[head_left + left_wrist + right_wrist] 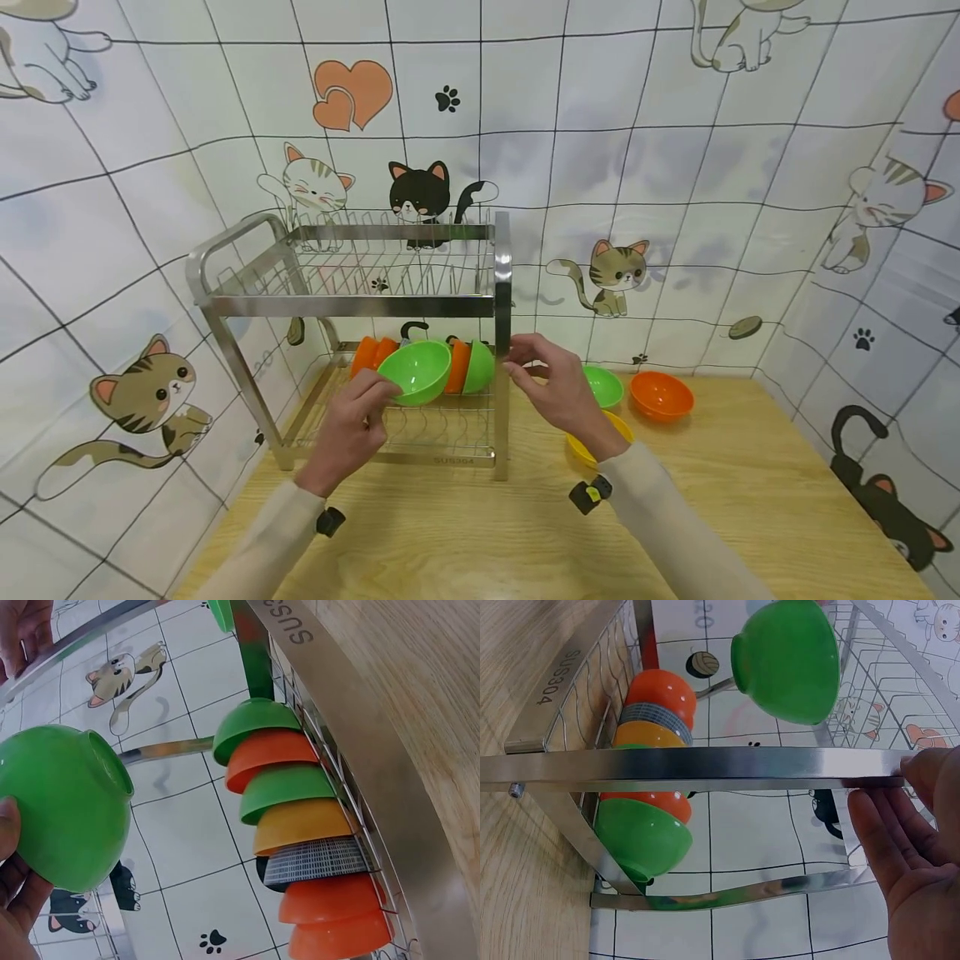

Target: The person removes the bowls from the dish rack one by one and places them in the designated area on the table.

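Observation:
My left hand pinches a green bowl by its rim, thumb on one side and fingers on the other. The bowl is tilted in front of the lower shelf of a metal dish rack. In the left wrist view, the bowl is held apart from the row of bowls on that shelf. At the rack's right front post, my right hand holds the upright between thumb and fingers; the right wrist view shows the fingers against the post.
On the lower shelf stand several bowls on edge: green, orange, yellow bowls and a patterned one. Right of the rack, a green bowl, an orange bowl and a yellow bowl sit on the wooden table.

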Motion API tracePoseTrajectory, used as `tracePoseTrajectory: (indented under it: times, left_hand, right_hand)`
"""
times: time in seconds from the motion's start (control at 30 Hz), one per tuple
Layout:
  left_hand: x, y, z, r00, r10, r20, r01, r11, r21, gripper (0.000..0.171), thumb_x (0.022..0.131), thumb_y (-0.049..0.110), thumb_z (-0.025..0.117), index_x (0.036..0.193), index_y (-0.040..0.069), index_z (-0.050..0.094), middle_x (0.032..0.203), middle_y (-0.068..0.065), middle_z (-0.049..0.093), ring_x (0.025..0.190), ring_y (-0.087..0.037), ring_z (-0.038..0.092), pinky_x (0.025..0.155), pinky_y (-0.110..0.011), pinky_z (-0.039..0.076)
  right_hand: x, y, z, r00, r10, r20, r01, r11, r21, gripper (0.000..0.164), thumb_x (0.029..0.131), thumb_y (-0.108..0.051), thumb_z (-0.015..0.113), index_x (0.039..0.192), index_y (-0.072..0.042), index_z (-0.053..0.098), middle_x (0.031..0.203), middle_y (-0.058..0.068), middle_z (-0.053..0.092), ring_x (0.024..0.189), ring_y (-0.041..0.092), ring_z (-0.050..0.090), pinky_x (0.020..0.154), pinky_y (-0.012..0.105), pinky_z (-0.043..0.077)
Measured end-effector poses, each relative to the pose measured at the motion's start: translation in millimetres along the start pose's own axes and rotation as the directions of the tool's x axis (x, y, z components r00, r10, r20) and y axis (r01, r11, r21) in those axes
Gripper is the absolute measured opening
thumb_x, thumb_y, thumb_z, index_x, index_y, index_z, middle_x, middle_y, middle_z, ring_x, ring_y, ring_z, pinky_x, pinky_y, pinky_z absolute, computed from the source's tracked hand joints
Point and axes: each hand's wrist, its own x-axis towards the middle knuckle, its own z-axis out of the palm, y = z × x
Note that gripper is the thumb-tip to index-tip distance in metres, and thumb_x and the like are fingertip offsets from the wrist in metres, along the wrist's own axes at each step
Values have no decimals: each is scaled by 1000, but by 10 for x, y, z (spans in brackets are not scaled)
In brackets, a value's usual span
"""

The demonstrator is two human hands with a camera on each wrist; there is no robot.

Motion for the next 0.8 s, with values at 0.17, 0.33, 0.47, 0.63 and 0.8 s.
tracePoseTrajectory:
  times: [0.17,0.33,0.47,0.63,0.8]
  left_hand:
    - [16,93,13,999,4,33,-4,1000,-19,40,76,-21,48,94,7,70,94,0,63,83,-11,57,70,-18,50]
    - [40,195,-11,997,18,75,-15,999,-36,40,77,-22,51,95,8,69,95,1,63,86,-11,56,73,-17,50]
    - [80,291,-21,995,58,85,-51,995,-82,40,78,-24,51,94,9,69,95,2,63,88,-12,55,77,-18,50]
    - [146,443,-33,986,122,113,-108,987,-118,43,77,-24,49,95,10,69,96,3,63,90,-12,57,80,-21,53]
    - [210,587,-27,973,192,125,-177,977,-123,40,85,-19,44,95,10,69,95,3,64,88,-12,57,85,-26,56]
  right_hand:
    - [-49,1,-70,999,-3,34,3,1000,-5,38,97,-15,72,133,-9,62,111,7,74,96,20,71,85,34,63]
    - [-104,0,-154,998,-8,63,8,1000,-9,40,97,-19,72,135,-13,62,119,4,72,101,16,71,88,35,62]
    - [-158,-1,-241,997,-32,73,34,999,-18,42,96,-17,74,135,-14,62,125,6,70,105,20,69,90,39,62]
    - [-265,-29,-347,992,-56,115,64,995,-74,47,93,-17,77,137,-14,61,131,2,68,113,22,67,93,39,60]
    - [-380,-100,-413,975,-147,169,170,977,-129,55,89,-18,81,140,-17,59,136,0,66,118,16,65,95,37,59]
